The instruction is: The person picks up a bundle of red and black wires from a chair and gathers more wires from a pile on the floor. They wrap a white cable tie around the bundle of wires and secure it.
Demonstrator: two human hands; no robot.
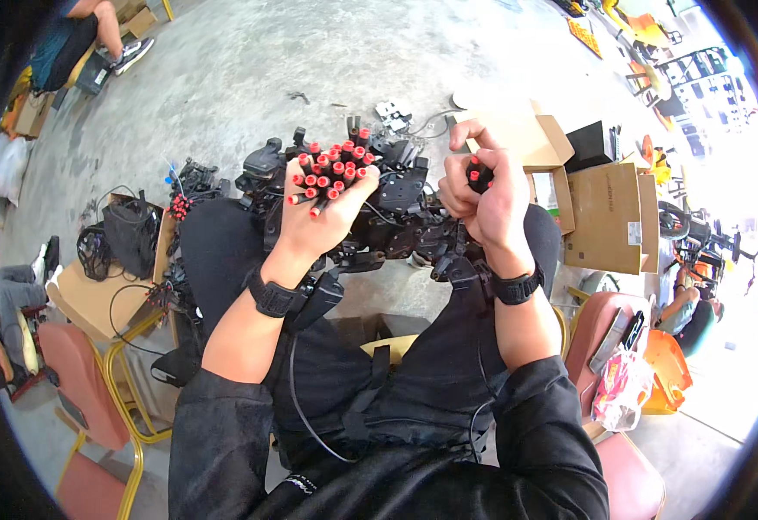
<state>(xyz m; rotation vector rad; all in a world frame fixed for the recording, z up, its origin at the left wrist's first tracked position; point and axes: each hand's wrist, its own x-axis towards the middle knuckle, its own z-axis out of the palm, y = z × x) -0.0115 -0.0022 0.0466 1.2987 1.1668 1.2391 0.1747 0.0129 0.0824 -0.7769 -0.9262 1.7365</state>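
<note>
My left hand (320,232) is closed around a thick bundle of slim black pen-like sticks (336,172) with red ends, which point up in a cluster. To its right, my right hand (502,198) is curled around a few of the same black sticks (476,176), with its index finger bent and raised. The two hands are apart. Below and between them, black mechanical parts with cables (401,192) lie across in front of my knees. A black band sits on each wrist.
An open cardboard box (608,212) stands at the right. At the left is another box (102,299) holding black gear. Pink-seated chairs (84,381) flank me. A white bracket-like piece (394,114) lies on the concrete floor ahead. A person (76,43) sits at the far left.
</note>
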